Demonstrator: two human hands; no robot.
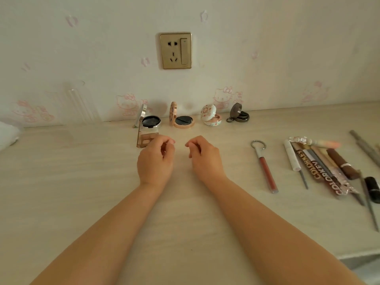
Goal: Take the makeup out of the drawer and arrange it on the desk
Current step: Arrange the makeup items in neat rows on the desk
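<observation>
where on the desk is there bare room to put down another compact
Bare desk runs left of the left hand, and between the right hand and the ring-topped lip gloss. It is crowded on the right, where the pencils and tubes lie, and along the wall's row of open compacts.

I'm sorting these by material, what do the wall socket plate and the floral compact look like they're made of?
The wall socket plate looks like brushed metal or metallic-coated plastic: gold tone with a soft sheen. The floral compact looks like glossy plastic, possibly enamel or ceramic: white, smooth and printed with flowers. The picture cannot settle either.
</observation>
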